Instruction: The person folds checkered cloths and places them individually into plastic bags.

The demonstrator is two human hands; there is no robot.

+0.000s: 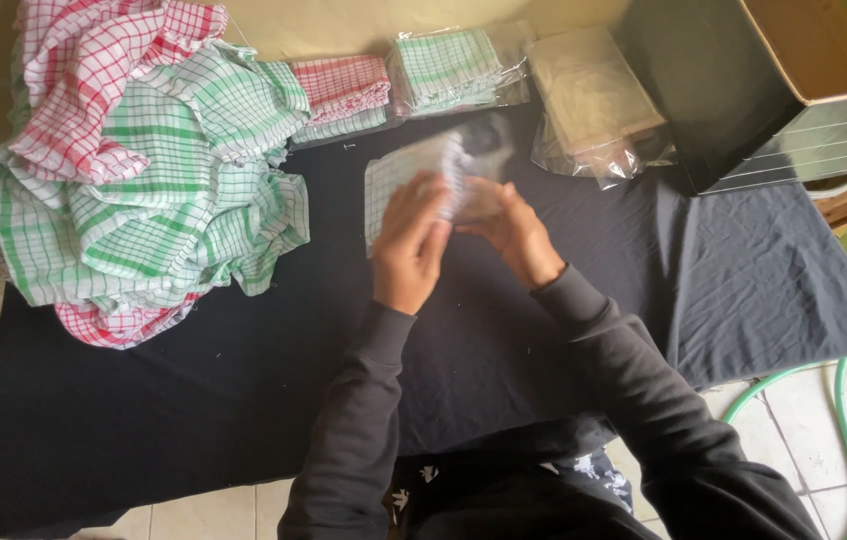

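Seen from my head camera, both my hands meet over the middle of the black-draped tabletop (194,400), working a folded checked cloth in a clear plastic bag (414,175). My left hand (412,245) is closed on the near left part of the packet, fingers curled over its top; my right hand (516,235) pinches its right end, where the loose plastic is blurred and I cannot tell how the mouth of the bag lies. The packet sits just beyond my fingertips, its long axis running left to right and tilted up toward the far right. Both hands touch it, the left covering more of it. To the far left a heap of loose red and green checked cloths (144,170) crowds that edge of the tabletop. Along the far edge lie bagged cloths, one red-topped (344,95), one green (449,65), and a stack of empty clear bags (594,95). A dark box (734,90) blocks the far right corner. Bare black cover lies nearest me and to the right.
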